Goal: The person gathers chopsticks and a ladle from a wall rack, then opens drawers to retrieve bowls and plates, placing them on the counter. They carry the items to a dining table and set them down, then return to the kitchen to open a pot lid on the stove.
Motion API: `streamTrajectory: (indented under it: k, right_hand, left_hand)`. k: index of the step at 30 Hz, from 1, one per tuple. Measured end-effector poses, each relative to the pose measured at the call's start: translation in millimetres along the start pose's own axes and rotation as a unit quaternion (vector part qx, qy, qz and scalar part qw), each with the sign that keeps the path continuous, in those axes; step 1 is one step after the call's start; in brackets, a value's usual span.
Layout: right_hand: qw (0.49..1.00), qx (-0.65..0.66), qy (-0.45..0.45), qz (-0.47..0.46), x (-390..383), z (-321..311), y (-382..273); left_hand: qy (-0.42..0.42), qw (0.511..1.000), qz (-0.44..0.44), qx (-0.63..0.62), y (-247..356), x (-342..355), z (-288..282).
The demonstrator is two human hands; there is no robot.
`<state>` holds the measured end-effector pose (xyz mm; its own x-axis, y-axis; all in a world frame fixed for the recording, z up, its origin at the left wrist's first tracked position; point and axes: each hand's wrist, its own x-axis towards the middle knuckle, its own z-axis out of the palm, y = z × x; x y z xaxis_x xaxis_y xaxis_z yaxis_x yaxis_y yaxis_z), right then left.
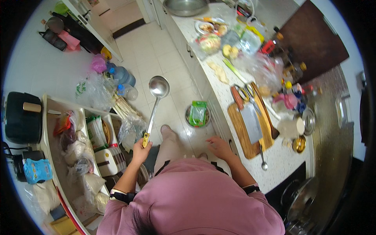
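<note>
My left hand [141, 152] is closed round the handle end of a metal ladle [158, 96], just below a yellow piece with dark print. The ladle points away from me over the tiled floor, its round bowl uppermost. My right hand [220, 147] holds nothing; its fingers are loosely apart beside the counter's cabinet front. On the counter nearest that hand lie a wooden cutting board [239, 135], a cleaver [250, 123], scissors [248, 94] and a small metal spoon [263, 158].
A bin [197, 114] with a green package stands on the floor ahead. Open shelves [49, 129] with bags line my left, near water jugs [124, 74]. Bottles [274, 41], vegetables [208, 43] and plastic bags crowd the counter; a stove with a glass lid [301, 199] is at right.
</note>
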<state>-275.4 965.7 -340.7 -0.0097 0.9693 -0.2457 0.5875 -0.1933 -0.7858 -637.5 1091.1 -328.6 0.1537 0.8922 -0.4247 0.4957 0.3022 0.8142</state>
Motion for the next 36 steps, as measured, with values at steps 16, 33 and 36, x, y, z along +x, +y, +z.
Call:
streamTrajectory:
  k: [16, 33, 36]
  right_hand:
    - [0.821, 0.570, -0.029, 0.018, 559.3, 12.1, -312.1]
    - [0.873, 0.477, 0.092, 0.044, 850.6, -254.1, -257.2]
    - [0.869, 0.456, 0.184, 0.059, 890.6, -277.3, -261.5]
  left_hand:
    - [-0.119, 0.961, 0.238, -0.080, 268.4, 408.1, -165.8]
    - [-0.172, 0.967, 0.148, 0.118, 305.3, 833.0, -338.5]
    - [-0.189, 0.963, 0.144, 0.130, 314.1, 940.3, -377.1]
